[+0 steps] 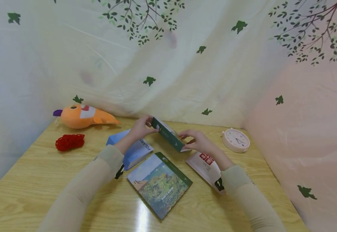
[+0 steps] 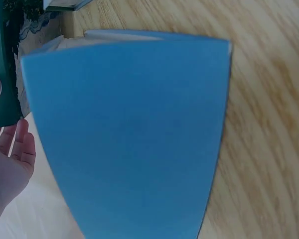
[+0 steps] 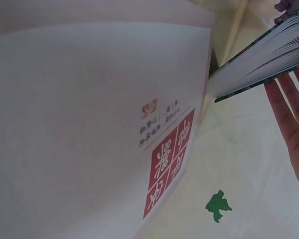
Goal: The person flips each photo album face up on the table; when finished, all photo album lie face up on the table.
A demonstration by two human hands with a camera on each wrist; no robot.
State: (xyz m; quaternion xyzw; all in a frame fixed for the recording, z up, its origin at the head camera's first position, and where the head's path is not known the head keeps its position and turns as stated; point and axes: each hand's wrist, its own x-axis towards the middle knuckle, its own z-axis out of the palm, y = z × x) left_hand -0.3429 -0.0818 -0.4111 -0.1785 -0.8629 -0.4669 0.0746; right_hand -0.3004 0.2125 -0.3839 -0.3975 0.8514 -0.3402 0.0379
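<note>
A thick book with a dark green spine (image 1: 167, 135) is held tilted above the back of the table, spine toward the head camera. The left hand (image 1: 141, 129) grips its left end, thumb on the spine, fingers behind; the left wrist view shows that hand (image 2: 10, 154) at the green cover's corner. The right hand (image 1: 197, 141) holds the other end; in the right wrist view its fingers (image 3: 289, 99) lie against the cover, beside the page edges (image 3: 269, 59). In front lies another book with a painted landscape cover (image 1: 162, 187), flat on the table.
A blue book (image 1: 136, 150) stands by the left forearm, a white book with red print (image 1: 206, 167) by the right. An orange plush toy (image 1: 80, 117) and red yarn (image 1: 70, 142) lie at left, a round pink clock (image 1: 236, 140) at right. A printed curtain (image 1: 171, 80) hangs behind.
</note>
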